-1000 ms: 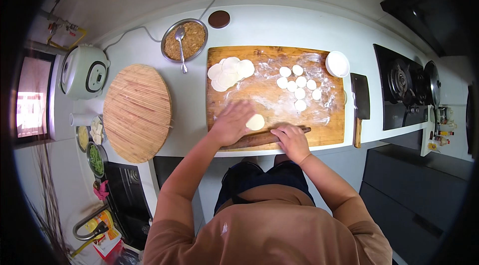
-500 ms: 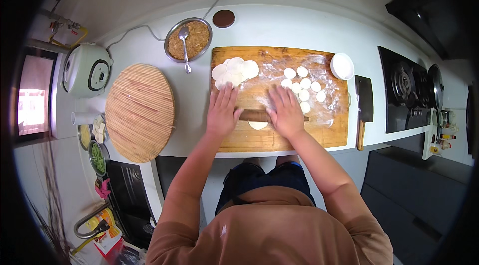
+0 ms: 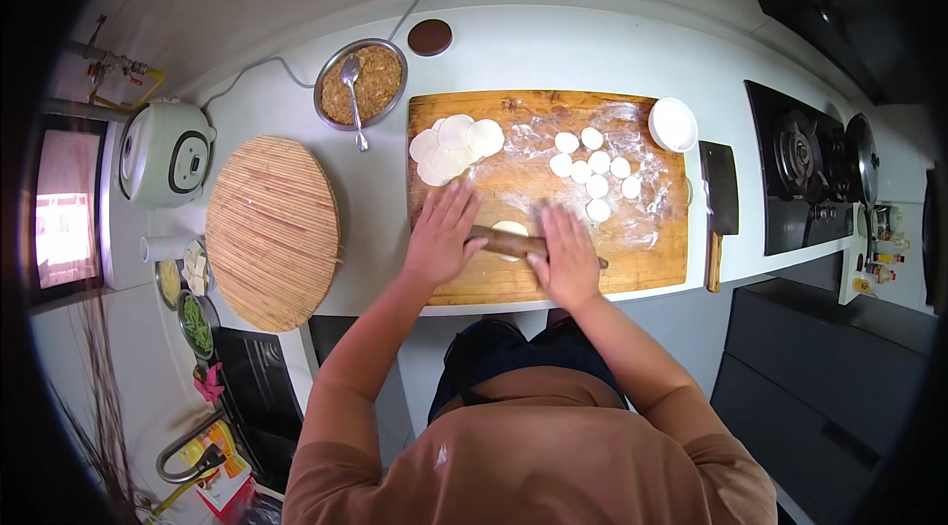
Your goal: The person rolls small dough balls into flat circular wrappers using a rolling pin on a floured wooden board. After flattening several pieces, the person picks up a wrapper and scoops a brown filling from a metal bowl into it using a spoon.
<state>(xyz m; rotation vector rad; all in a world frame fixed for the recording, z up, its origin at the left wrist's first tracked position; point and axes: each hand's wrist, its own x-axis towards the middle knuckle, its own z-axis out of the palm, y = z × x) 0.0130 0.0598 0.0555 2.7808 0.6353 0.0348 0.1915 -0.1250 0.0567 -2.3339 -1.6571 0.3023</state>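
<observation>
A dark wooden rolling pin (image 3: 511,242) lies aslant on the wooden cutting board (image 3: 632,273), its right end nearer to me. Under it is a round dough wrapper (image 3: 511,227), showing on both sides of the pin. My left hand (image 3: 437,237) rests on the pin's left end, palm down with fingers stretched out. Near the other end lies my right hand (image 3: 570,258), likewise flat with straight fingers. Beyond my left hand overlap several thin rolled wrappers (image 3: 454,150). Several small flattened dough pieces (image 3: 597,162) sit on the floured right half of the board.
A white bowl (image 3: 673,125) stands on the board's far right corner. Beside the board lies a cleaver (image 3: 720,199). A metal bowl of filling (image 3: 373,90) with a spoon is at the far left, above a round slatted lid (image 3: 274,234). The stove (image 3: 800,164) is at right.
The rolling pin has come toward me and tilted, right end nearer. Both hands have moved nearer with it, and more of the wrapper shows on the far side.
</observation>
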